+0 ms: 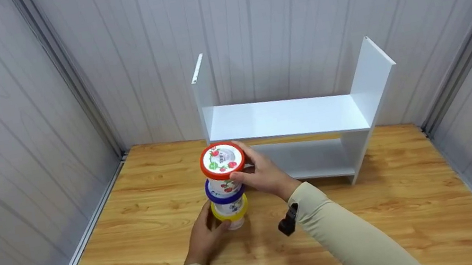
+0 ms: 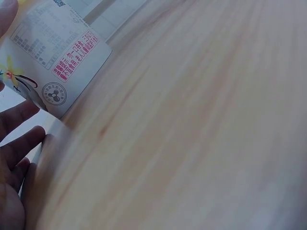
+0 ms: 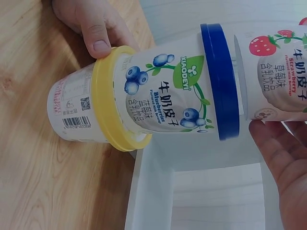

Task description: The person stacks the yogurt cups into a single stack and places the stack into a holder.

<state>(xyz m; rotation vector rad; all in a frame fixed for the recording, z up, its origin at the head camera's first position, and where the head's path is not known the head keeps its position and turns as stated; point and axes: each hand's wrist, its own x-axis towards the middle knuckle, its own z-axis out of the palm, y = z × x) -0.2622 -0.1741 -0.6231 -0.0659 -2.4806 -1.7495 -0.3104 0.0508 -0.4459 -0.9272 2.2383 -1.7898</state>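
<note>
Right hand (image 1: 268,174) grips the red-lidded cup (image 1: 220,165) above the blue-lidded cup (image 3: 168,93) — left hand (image 1: 204,236) holds the yellow-lidded cup (image 3: 81,103) beneath.

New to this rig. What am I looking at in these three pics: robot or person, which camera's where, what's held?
No robot: it's a person working with two bare hands. The wide picture comes from a camera worn on the head, looking forward and down. The other two come from cameras on the left and right wrists.

On the wood-grain surface stand a white shelf unit and a column of tubs. The left hand holds the bottom, yellow-lidded tub, thumb on its lid. The blue-lidded tub sits on that. The right hand grips the red-lidded tub at the top; whether it touches the blue lid, I can't tell.
</note>
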